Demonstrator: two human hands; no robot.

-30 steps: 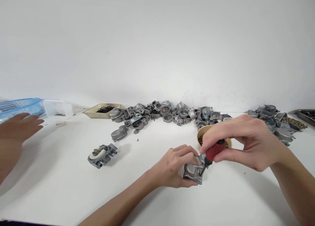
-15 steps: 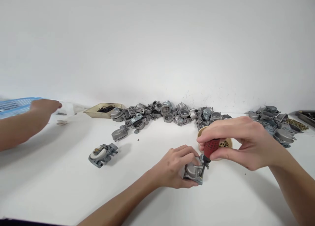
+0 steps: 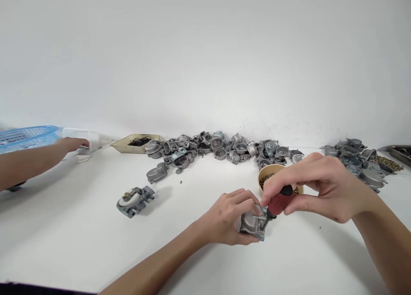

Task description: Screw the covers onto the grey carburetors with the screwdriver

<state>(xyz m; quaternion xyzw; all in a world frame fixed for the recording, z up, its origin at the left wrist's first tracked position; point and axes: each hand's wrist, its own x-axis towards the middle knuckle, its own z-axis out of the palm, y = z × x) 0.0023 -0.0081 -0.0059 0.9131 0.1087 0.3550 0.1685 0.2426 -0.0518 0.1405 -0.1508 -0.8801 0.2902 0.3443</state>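
Observation:
My left hand (image 3: pixel 231 218) grips a grey metal carburetor (image 3: pixel 253 222) low over the white table, fingers on its top and thumb along its near side. A screwdriver (image 3: pixel 280 201) with a red and black handle is pinched between the thumb and fingers of my right hand (image 3: pixel 321 188). Its shaft slants down to the carburetor's right side, near a small brass-coloured spot; the tip is hard to make out. Partly behind my right hand stands a round tan bowl (image 3: pixel 263 173) of small brass screws. A separate carburetor with a white float ring (image 3: pixel 135 201) lies to the left.
Heaps of grey carburetor parts (image 3: pixel 221 147) line the wall, with another heap (image 3: pixel 362 162) at right beside loose brass pieces (image 3: pixel 387 162). A tan tray (image 3: pixel 128 146) holds black rings. At far left, another person's hand (image 3: pixel 72 144) reaches by a blue basket (image 3: pixel 28 136) and white container (image 3: pixel 93 138).
My right hand has tipped the screwdriver handle lower and to the right, uncovering more of the bowl. The other person's hand has moved down and right to the white container.

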